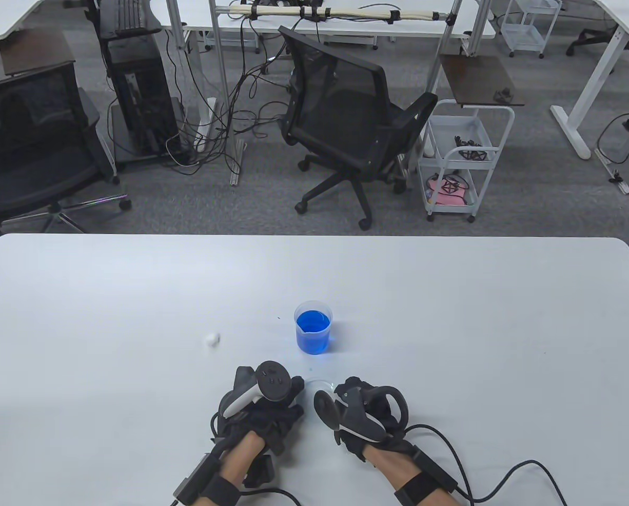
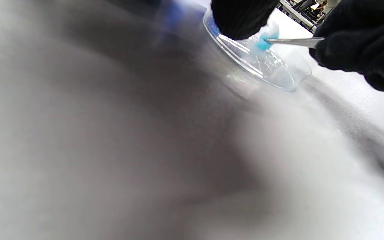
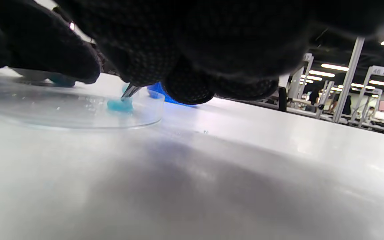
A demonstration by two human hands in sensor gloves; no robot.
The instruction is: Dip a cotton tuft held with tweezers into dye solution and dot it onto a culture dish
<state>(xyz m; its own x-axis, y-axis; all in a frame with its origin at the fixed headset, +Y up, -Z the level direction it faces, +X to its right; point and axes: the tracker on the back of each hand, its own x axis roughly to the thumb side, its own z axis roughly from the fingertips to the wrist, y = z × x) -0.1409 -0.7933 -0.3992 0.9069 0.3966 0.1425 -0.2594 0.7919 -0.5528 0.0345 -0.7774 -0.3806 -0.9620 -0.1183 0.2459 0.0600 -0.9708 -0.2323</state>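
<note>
Your two gloved hands sit at the near edge of the white table (image 1: 451, 316), close together, each with a tracker strapped on its back. Between them lies the clear dish (image 2: 278, 71), mostly hidden from above; only a sliver of its rim shows in the table view.

Your right hand (image 1: 370, 414) has its fingers curled round the metal tweezers (image 2: 295, 41), pinching them. The tips grip a cotton tuft (image 3: 120, 104), stained blue. In the right wrist view the tuft rests on the floor of the dish, near the far wall, with the tweezers slanting down onto it from under your fingers.

Your left hand (image 1: 264, 406) is at the dish's left side. One gloved fingertip (image 2: 240, 16) sits on the rim there, just beside the tuft. How the other fingers lie cannot be told, and no clear grip shows.

Small wet marks speckle the dish floor; their colour is too faint to judge.

Beyond the dish, further up the table and apart from your hands, stands a clear plastic cup (image 1: 313, 327) partly filled with bright blue liquid, upright. A small white cotton ball (image 1: 212, 339) lies alone on the table to the left of the cup, well apart from it.
</note>
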